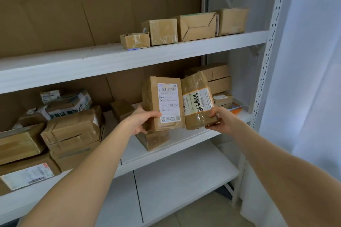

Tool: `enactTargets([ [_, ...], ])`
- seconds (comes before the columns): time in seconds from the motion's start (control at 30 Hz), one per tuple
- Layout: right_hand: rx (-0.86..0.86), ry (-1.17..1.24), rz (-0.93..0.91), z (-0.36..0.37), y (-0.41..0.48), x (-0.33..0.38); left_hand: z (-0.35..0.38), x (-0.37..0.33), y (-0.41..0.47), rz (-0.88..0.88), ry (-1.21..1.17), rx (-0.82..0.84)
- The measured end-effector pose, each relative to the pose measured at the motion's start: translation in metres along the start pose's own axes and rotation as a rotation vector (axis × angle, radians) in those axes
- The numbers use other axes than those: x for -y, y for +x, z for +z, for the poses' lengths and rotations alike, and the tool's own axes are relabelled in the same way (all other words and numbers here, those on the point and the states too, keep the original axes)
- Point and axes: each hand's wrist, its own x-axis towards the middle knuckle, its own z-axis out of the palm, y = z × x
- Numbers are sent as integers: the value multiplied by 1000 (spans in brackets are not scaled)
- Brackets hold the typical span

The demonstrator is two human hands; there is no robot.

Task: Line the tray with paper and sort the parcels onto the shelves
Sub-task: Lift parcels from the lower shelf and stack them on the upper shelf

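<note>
Your left hand (140,121) holds a labelled box (163,104), your right hand (220,119) a taped parcel (198,100), both above the middle shelf (184,140); set them at 3 o'clock, labels outward

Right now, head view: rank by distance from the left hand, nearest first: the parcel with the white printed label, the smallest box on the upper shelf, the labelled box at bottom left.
From the left hand:
1. Parcel with the white printed label: in its grip, middle shelf.
2. Smallest box: above it, left end of the upper shelf's row.
3. Labelled box: far left, at the frame's bottom edge.
</note>
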Motion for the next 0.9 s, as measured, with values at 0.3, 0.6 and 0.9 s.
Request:
enactTargets([
  [0.3, 47, 59, -110, -45, -30, 25, 18, -29, -31, 134, 98, 104],
  [0.6, 105, 103, -291, -36, -73, 90, 21, -113, -81, 335, 160, 146],
  [0.9, 154, 251, -459, 33, -114, 174, -2, -203, -125, 498, 45, -42],
])
